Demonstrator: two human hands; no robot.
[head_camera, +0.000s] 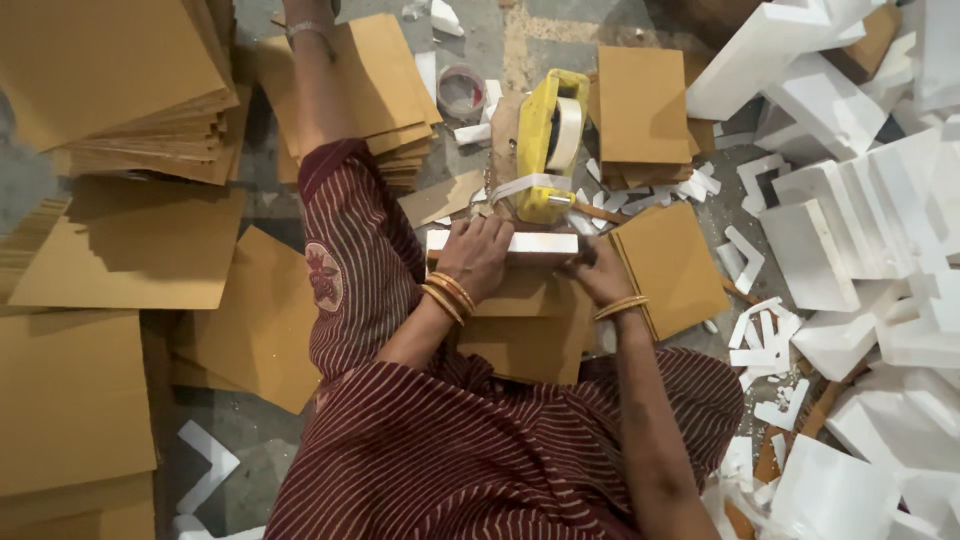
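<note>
My left hand (476, 256) lies over the top of a long white block (535, 245) that rests on a small stack of brown cardboard sheets (525, 335) in front of me. At the block's right end, my right hand (600, 278) grips it with curled fingers. Both wrists wear gold bangles. Just beyond the block stands a yellow tape dispenser (546, 140) with a roll of pale tape, and a strip of tape (520, 186) hangs from it toward the block.
Tall stacks of brown cardboard sheets (110, 90) fill the left side. More sheets (640, 105) lie behind the dispenser. White foam pieces (850, 220) pile up on the right. A used tape roll (461, 92) sits on the floor. My striped-clothed knee (350, 250) reaches up on the left.
</note>
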